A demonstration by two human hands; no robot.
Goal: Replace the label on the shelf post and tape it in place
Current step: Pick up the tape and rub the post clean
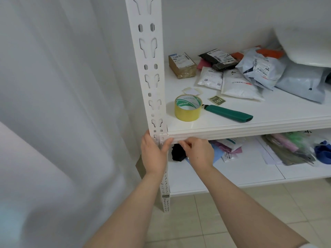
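Our left hand (154, 154) wraps its fingers (167, 142) around the shelf post (152, 72). Our right hand (198, 152) pinches something small beside the post; we cannot tell what. We should press flat and smooth. The label (217, 100) and tape roll (188, 107) wait near the shelf (268, 111)'s front left corner.

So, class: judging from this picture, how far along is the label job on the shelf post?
Done: a small dark label reading 1-03 lies loose on the shelf. In hand: the left hand wraps the white slotted metal post, and the right hand pinches at it just under the shelf edge; whether it holds anything is hidden. Left: taping, as the yellow tape roll sits untouched.
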